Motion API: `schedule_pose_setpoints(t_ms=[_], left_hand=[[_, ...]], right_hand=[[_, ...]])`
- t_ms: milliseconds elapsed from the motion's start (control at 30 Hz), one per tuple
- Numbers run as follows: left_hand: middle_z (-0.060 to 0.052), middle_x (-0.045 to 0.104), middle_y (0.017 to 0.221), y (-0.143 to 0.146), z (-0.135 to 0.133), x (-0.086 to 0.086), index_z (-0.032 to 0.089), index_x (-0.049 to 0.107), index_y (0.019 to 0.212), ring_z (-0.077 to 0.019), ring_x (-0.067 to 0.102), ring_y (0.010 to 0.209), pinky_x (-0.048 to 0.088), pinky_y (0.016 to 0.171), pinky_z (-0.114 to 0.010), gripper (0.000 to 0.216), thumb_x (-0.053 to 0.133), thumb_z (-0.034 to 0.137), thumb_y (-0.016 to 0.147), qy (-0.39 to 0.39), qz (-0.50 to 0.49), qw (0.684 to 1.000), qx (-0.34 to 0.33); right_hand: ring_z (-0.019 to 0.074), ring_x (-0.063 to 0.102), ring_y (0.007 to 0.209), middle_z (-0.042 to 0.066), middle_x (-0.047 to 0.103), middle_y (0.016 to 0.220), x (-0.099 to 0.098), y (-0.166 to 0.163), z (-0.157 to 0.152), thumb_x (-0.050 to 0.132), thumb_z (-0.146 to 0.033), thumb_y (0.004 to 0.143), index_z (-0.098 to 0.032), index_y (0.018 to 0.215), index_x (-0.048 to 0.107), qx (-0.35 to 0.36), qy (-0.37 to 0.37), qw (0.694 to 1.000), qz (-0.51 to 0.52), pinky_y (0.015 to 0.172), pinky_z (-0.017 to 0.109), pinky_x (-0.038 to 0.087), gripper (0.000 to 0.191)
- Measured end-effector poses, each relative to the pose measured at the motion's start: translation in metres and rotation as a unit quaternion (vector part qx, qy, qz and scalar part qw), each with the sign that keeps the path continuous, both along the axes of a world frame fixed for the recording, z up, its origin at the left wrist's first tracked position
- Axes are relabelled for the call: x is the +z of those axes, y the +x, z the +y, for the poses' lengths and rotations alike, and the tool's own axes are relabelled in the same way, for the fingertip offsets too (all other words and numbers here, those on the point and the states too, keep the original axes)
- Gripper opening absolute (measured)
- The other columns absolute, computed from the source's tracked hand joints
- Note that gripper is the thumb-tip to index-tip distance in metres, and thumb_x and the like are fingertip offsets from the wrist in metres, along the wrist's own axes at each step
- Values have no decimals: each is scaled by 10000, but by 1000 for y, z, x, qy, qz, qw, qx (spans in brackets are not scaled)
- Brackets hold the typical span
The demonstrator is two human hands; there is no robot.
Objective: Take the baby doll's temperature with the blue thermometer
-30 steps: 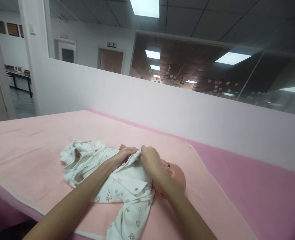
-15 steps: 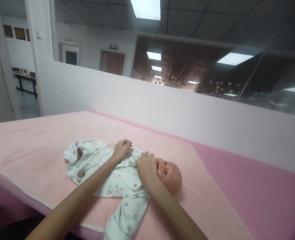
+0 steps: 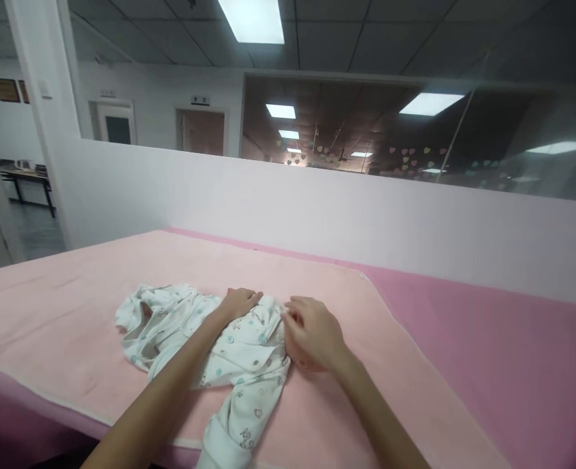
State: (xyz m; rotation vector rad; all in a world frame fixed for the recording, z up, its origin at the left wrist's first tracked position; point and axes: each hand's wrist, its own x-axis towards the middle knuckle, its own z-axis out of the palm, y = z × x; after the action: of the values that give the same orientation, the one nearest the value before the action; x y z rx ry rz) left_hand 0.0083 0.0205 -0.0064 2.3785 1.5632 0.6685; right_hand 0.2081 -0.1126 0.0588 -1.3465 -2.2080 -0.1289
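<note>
Head view: pink blanket spread underneath, presumably as padding
Baby doll: lies on it, head rightward
Animal-print outfit: around the doll's body
Left hand: rests on outfit, perhaps steadying it; cannot tell whether gripping
Right hand: fingers loosely curved over doll's head, grasping nothing visible

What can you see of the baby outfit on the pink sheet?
The baby outfit looks like soft white cloth, printed with drawings and teal dots. It lies over a doll on the pink sheet. One end lies rumpled; one sleeve stretches toward the near edge. The left grip rests on it; whether the right grip touches it is unclear.
</note>
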Motion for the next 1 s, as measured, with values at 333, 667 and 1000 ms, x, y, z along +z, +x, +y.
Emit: schedule_pose_setpoints(t_ms=[333,667,1000], left_hand=[[-91,695,803,-1,-3,4,189,560,625,-276,613,822,358,808,-408,529,216,521,851,-21,24,999,3],[-73,677,787,-4,-3,5,195,561,642,-257,609,778,369,737,-343,514,214,511,851,-8,25,999,-19],[-80,669,748,-5,-4,5,195,533,609,-245,599,742,368,697,-330,490,236,503,847,-11,18,1000,-17]], right_hand=[[243,599,919,56,693,937,-13,53,32,540,-500,743,-183,854,713,84,-277,882,373,791,335,433,378],[264,606,924,97,694,916,-35,64,38,648,-525,647,-162,746,728,69,-252,801,539,853,379,433,384],[247,580,970,75,680,949,-39,63,38,636,-498,677,-189,807,706,76,-222,816,528,885,372,413,343]])
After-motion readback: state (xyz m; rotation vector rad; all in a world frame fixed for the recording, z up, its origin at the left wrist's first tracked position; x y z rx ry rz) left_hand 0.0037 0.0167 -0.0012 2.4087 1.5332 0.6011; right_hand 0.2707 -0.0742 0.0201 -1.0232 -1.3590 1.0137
